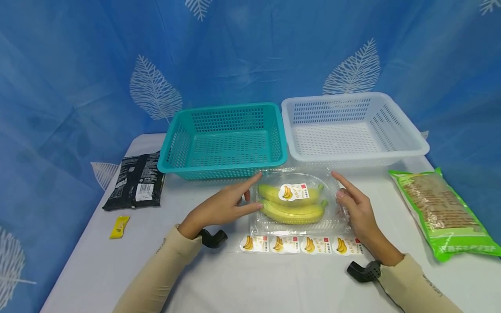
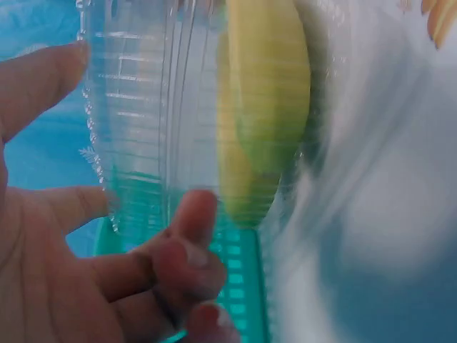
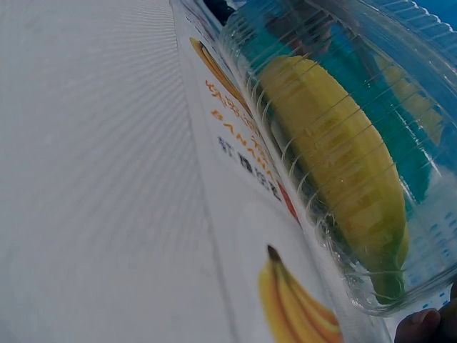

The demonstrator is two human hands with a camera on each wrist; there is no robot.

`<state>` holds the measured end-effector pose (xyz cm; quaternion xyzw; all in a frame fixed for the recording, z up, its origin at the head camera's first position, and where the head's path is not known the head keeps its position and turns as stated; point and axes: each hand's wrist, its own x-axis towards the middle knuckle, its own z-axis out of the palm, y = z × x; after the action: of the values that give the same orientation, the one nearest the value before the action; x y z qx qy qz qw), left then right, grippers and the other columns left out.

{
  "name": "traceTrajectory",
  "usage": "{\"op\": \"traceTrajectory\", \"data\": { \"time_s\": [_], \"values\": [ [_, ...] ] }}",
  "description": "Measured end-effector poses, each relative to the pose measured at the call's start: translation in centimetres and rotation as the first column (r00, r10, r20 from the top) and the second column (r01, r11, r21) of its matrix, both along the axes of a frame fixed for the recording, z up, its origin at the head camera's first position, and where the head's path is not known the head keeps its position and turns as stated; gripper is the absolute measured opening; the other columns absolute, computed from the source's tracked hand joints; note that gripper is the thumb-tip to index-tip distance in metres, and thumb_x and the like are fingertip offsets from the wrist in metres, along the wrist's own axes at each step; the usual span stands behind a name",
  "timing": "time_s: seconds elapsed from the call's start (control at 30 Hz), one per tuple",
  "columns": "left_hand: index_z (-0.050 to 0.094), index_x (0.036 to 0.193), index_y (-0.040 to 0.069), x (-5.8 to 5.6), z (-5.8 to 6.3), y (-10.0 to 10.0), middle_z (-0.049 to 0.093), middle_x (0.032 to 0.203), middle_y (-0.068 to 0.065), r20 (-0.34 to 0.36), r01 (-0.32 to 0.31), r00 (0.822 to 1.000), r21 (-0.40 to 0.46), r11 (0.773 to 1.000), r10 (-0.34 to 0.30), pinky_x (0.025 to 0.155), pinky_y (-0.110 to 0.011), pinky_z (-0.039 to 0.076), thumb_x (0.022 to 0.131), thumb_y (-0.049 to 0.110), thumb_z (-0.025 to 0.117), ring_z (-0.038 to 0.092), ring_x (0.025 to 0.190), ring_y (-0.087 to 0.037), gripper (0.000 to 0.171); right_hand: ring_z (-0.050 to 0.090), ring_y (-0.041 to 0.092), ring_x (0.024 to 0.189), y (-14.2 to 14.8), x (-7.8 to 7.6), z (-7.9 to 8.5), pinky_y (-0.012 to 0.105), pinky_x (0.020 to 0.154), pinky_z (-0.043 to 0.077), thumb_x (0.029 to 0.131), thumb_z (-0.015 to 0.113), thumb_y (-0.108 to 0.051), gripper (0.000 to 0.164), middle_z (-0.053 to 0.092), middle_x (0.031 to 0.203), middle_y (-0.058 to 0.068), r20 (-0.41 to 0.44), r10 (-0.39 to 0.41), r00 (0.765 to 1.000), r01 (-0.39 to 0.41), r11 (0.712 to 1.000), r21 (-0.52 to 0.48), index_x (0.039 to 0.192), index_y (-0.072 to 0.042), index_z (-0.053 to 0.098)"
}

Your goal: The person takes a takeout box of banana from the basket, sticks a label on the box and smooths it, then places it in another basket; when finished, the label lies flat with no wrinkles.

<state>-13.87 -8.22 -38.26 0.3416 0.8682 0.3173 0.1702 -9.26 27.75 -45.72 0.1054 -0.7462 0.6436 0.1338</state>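
Note:
A clear plastic clamshell box (image 1: 294,228) lies at the middle of the table, its lid over two yellow-green bananas (image 1: 293,213). On the lid is a white banana sticker (image 1: 293,192). My left hand (image 1: 223,204) is at the box's left side, with thumb and index finger stretched apart and their tips at the rim; the left wrist view shows its other fingers bent beside the plastic. At the opposite side, my right hand (image 1: 358,213) has its index finger extended along the edge and its thumb against the plastic. Some right fingertips are hidden.
A strip of banana stickers (image 1: 301,244) runs along the box's front. Behind stand a teal basket (image 1: 223,167) and a white basket (image 1: 356,155). A black packet (image 1: 135,182) and small yellow sachet (image 1: 119,227) lie left; a green-edged bag (image 1: 446,208) lies right.

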Motion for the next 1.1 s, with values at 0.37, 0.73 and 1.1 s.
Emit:
{"op": "traceTrajectory", "data": {
  "time_s": [0.37, 0.73, 1.1],
  "values": [
    [0.003, 0.165, 0.035, -0.3, -1.8, 1.4, 0.057, 0.083, -0.006, 0.266, -0.072, 0.964, 0.226, 0.971, 0.01, 0.062, -0.028, 0.041, 0.097, 0.036, 0.072, 0.048, 0.068, -0.013, 0.097, 0.035, 0.012, 0.056, 0.2, 0.1, 0.5, 0.031, 0.049, 0.031, 0.106, 0.047, -0.003, 0.045, 0.041, 0.069, 0.0, 0.006, -0.04, 0.999, 0.04, 0.999, 0.037, 0.15, -0.008, 0.053],
    [0.028, 0.158, 0.02, -0.8, -4.8, 2.3, 0.047, 0.067, -0.002, 0.249, -0.129, 0.968, 0.441, 0.888, 0.017, 0.052, -0.022, 0.032, 0.094, 0.008, 0.074, 0.038, 0.055, -0.01, 0.08, 0.034, 0.01, 0.056, 0.2, 0.0, -0.3, 0.03, 0.047, 0.027, 0.103, 0.05, 0.003, 0.044, 0.042, 0.067, -0.001, -0.065, -0.048, 0.997, 0.047, 0.999, -0.021, 0.146, 0.0, 0.055],
    [0.031, 0.157, 0.019, -0.5, -5.0, 2.5, 0.048, 0.068, -0.001, 0.283, -0.169, 0.959, 0.477, 0.862, 0.031, 0.053, -0.021, 0.033, 0.092, 0.003, 0.075, 0.04, 0.057, -0.01, 0.081, 0.038, 0.009, 0.052, 0.8, 0.2, 0.1, 0.028, 0.045, 0.033, 0.105, 0.051, -0.002, 0.047, 0.048, 0.065, 0.001, -0.076, -0.115, 0.99, 0.127, 0.978, 0.165, 0.151, -0.008, 0.05]
  ]
}}
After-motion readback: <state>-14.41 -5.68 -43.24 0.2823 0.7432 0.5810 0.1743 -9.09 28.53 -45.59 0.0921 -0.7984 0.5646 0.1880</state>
